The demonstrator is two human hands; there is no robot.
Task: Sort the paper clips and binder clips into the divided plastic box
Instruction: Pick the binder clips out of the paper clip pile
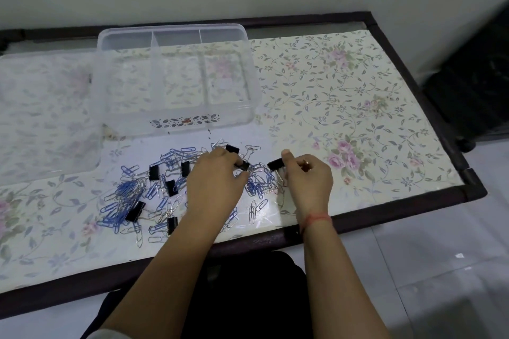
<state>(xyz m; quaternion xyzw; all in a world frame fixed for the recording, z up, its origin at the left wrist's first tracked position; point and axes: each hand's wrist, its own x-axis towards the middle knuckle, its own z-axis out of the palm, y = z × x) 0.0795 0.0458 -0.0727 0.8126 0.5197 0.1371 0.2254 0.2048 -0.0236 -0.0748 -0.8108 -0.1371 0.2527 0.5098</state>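
- Pinching 1 black binder clip in the curled fingers of the left hand, low over the middle of the heap.
- Pinching a 2nd binder clip between thumb and fingers of the right hand at the heap's right edge, wire handles dangling below it.
- Lying tangled on the floral surface, just in front of the box: blue and silver paper clips, with several loose binder clips scattered among them.
- Standing open behind the heap: the divided plastic box, compartments looking empty, with its lid lying to the left.
- Judging the binder clips as light, rigid and springy, with smooth painted bodies. Gripping across the folded black body or by the wire handles seems to be offering the surest hold.
- Judging the paper clips as very light, thin and slick against the glossy surface, and likely to be hooking into one another. Raking or sliding a small bunch toward the edge probably beats plucking at 1 lying flat.
- Expecting paper clips to be snagging on the handles of a lifted binder clip, so shaking each one free before dropping it seems wise.
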